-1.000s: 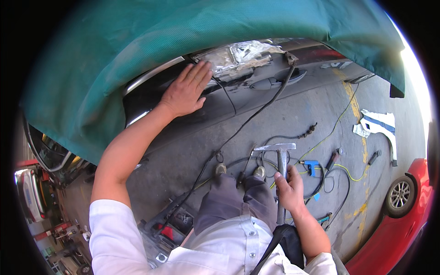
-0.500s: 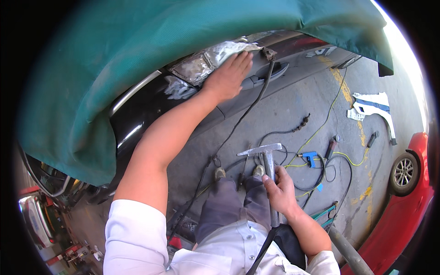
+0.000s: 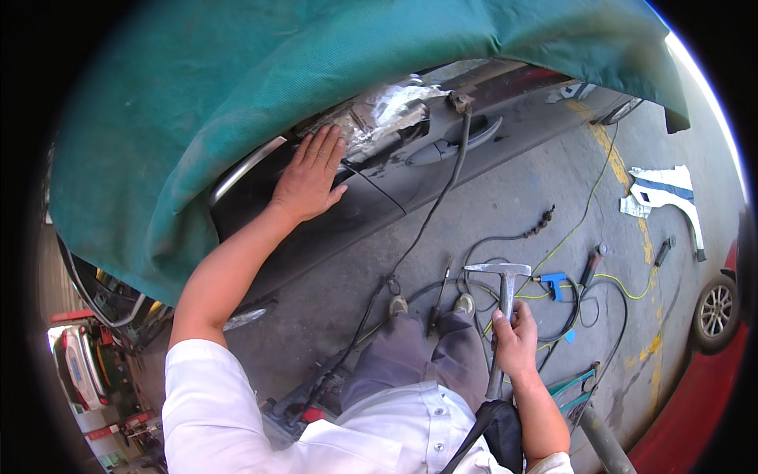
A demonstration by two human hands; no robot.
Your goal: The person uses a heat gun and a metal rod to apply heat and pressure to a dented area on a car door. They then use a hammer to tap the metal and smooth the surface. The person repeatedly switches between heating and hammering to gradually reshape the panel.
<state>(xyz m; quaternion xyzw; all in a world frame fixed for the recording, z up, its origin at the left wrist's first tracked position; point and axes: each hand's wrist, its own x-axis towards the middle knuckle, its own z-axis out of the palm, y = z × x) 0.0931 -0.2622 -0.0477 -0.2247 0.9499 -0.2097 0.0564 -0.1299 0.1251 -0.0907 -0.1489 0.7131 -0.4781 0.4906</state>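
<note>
My left hand (image 3: 310, 175) lies flat with fingers stretched on the dark car's side panel, just left of a bare silvery metal patch (image 3: 379, 114). Beside that patch is a door handle (image 3: 456, 144). A clamp (image 3: 461, 101) with a black cable sits at the patch's right end. In my right hand (image 3: 515, 336) is a metal body hammer (image 3: 505, 286), gripped by its shaft, head up, away from the car. A green cover (image 3: 260, 95) drapes over the car and hides its upper part.
On the floor lie a blue air gun (image 3: 554, 286), two grinder-like tools (image 3: 592, 265) and tangled hoses and cables. A white fender panel (image 3: 666, 189) rests farther right. A red car (image 3: 703, 379) stands at the right edge, another vehicle (image 3: 79, 367) at far left.
My left hand has slid left and toward me, from the bare metal patch to the dark panel beside it. The right hand still holds the hammer; the whole view has shifted slightly.
</note>
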